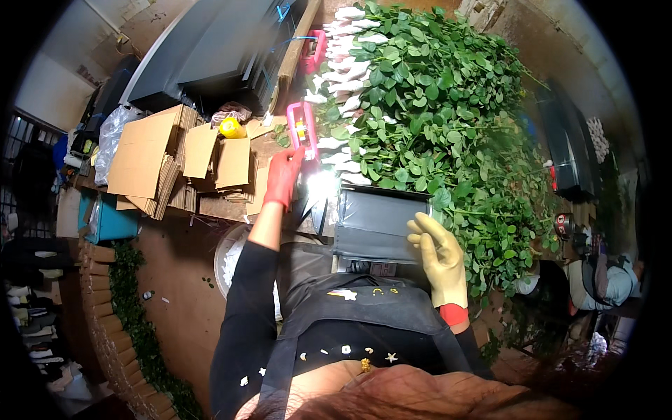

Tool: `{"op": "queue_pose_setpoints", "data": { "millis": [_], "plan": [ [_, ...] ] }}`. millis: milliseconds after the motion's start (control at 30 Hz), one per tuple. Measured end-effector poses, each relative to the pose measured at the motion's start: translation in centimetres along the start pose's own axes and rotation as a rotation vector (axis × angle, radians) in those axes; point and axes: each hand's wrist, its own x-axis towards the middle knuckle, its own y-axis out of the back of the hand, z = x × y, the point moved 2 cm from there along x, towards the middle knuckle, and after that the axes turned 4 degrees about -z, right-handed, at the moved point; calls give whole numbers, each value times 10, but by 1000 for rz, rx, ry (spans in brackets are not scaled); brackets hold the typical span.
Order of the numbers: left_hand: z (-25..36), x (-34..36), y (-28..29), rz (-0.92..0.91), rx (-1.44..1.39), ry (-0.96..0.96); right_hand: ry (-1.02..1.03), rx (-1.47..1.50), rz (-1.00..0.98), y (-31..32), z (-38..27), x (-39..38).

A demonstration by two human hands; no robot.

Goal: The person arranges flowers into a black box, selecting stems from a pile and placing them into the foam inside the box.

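Directly at the left fingers point(296, 157), pink tape dispenser point(311, 129).

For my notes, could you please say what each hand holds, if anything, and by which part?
The left hand is at the near end of the nearer pink dispenser, its grip unclear; the right hand holds nothing.

Glare is hiding detail
Brightness is washing out the worktop point(321, 185) beside the left hand point(283, 176); the top edge is cutting off the dark boxes point(213, 59).
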Motion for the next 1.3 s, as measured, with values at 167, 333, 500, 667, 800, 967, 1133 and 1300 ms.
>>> {"op": "queue_pose_setpoints", "data": {
  "millis": [167, 333, 500, 667, 800, 967, 1133, 1300],
  "plan": [
    [-24, 48, -1, -127, -289, 162, 132, -142, -64, -9, -18, 2],
    [-31, 11, -2, -231, 146, 70, 97, -119, -6, 4, -12, -10],
    [-13, -14, -11, -37, 883, -130, 155, -228, 9, 9, -8, 1],
    [34, -49, 5, -271, 805, -273, 214, -212, 24, 24, -7, 0],
    [100, -135, -14, -429, 230, -333, 180, -96, 89, 19, -2, -6],
    [98, -150, -44, -661, 803, -246, 314, -313, -72, 19, -18, 3],
    [80, -157, 5, -741, 820, -317, 214, -174, 75, 27, -5, -8],
    [52, -82, 36, -350, -33, 107, 143, -2, 23, 15, 1, 0]
  ]
}}
